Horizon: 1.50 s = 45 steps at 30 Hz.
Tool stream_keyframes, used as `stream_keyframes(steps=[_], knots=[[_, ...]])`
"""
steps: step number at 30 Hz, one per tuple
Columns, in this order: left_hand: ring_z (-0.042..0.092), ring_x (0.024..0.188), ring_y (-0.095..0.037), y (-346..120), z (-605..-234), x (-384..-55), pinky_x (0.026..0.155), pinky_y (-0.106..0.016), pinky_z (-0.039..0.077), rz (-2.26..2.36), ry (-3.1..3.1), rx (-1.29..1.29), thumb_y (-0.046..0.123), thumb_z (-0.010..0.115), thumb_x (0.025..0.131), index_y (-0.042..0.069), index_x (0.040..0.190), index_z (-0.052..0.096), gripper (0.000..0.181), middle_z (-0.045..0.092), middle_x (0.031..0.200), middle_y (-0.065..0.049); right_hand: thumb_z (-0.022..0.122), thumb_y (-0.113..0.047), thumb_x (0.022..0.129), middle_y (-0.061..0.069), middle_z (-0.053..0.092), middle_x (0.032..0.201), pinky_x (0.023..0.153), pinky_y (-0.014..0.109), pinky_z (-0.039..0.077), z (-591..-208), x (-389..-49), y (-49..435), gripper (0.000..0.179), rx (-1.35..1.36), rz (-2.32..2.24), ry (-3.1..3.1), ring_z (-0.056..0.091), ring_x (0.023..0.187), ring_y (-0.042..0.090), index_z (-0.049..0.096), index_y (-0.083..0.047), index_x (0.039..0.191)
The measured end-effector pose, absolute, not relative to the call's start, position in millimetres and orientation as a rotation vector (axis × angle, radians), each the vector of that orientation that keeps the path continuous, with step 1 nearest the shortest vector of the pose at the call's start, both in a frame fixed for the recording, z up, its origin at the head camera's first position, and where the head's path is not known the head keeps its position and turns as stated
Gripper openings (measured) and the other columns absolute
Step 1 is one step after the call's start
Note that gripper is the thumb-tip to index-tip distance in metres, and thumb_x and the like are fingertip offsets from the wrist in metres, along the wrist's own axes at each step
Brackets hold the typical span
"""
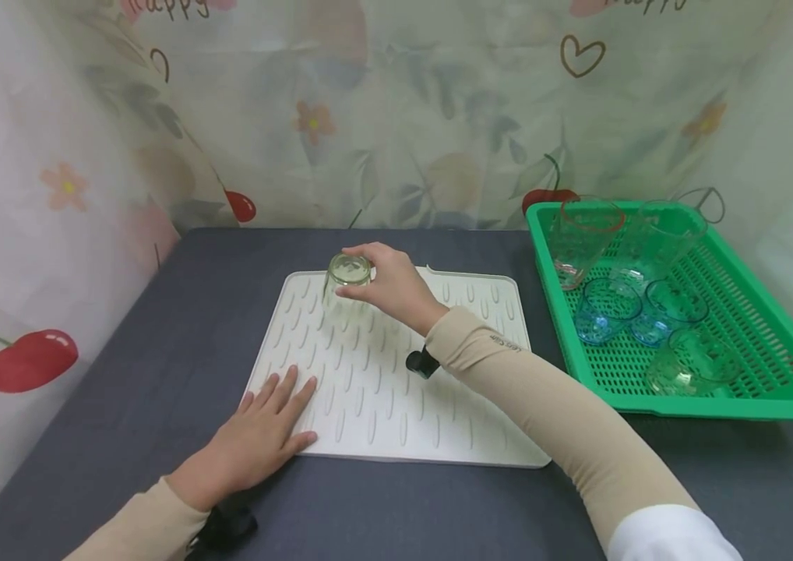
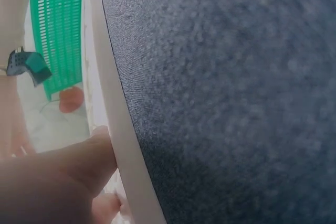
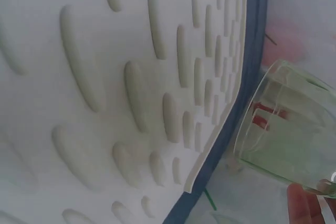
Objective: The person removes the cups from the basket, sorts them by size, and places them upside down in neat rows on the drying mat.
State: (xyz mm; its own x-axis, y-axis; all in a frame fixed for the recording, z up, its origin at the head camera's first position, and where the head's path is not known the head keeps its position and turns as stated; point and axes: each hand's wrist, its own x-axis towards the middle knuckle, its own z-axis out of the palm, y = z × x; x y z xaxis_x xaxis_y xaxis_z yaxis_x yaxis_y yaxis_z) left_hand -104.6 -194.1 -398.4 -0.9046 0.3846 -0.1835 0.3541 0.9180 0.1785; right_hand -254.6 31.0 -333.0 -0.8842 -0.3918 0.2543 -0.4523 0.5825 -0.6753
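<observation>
My right hand [image 1: 403, 288] grips a clear, faintly green drinking glass [image 1: 350, 270] between thumb and fingers. Base up, the glass overlaps the far left corner of a white drying mat [image 1: 396, 405] with raised oval ridges. In the right wrist view the glass [image 3: 289, 135] looks tilted, its rim towards the mat's edge, with fingertips low at its side. My left hand [image 1: 256, 432] rests with spread fingers on the mat's near left edge. From the left wrist, its thumb [image 2: 97, 153] shows against the mat's pale border.
A green slotted basket [image 1: 740, 407] stands right of the mat. Inside are a tall red-rimmed glass [image 1: 582, 245], another tall clear glass [image 1: 663, 241], two blue glasses [image 1: 607, 312] and a short clear glass [image 1: 694, 366]. A patterned curtain [image 1: 424, 117] hangs behind the dark tabletop [image 1: 158, 343].
</observation>
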Motion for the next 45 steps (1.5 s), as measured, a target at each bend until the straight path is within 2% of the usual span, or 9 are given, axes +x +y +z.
stream_keyframes(steps=[9,36,45], knots=[[0.019,0.145,-0.044,-194.9,-397.9,-102.9,0.108,-0.068,0.022,0.234,2.865,0.57,0.048,0.051,0.096,0.015,0.154,0.029,0.07,0.019,0.16,-0.019,0.077,-0.035,0.083,0.003,0.054,0.139,0.106,0.035,0.041,-345.7,-259.6,17.1,0.061,0.663,1.182,-2.793,0.048,0.132,0.021,0.055,-0.018,0.137],[0.021,0.144,-0.045,-195.7,-397.7,-102.9,0.106,-0.069,0.024,0.263,2.87,0.589,0.05,0.051,0.096,0.016,0.153,0.03,0.07,0.021,0.159,-0.019,0.075,-0.033,0.085,0.004,0.053,0.141,0.111,0.034,0.035,-373.8,-276.6,-11.0,0.061,0.635,1.224,-2.782,0.045,0.135,0.021,0.054,-0.017,0.139],[0.021,0.144,-0.045,-195.3,-399.0,-104.6,0.106,-0.069,0.024,0.255,2.873,0.579,0.051,0.051,0.095,0.017,0.153,0.03,0.07,0.02,0.16,-0.018,0.08,-0.032,0.08,-0.001,0.058,0.135,0.097,0.035,0.047,-376.7,-280.6,-11.6,0.059,0.586,1.401,-2.749,0.055,0.121,0.021,0.058,-0.021,0.133]])
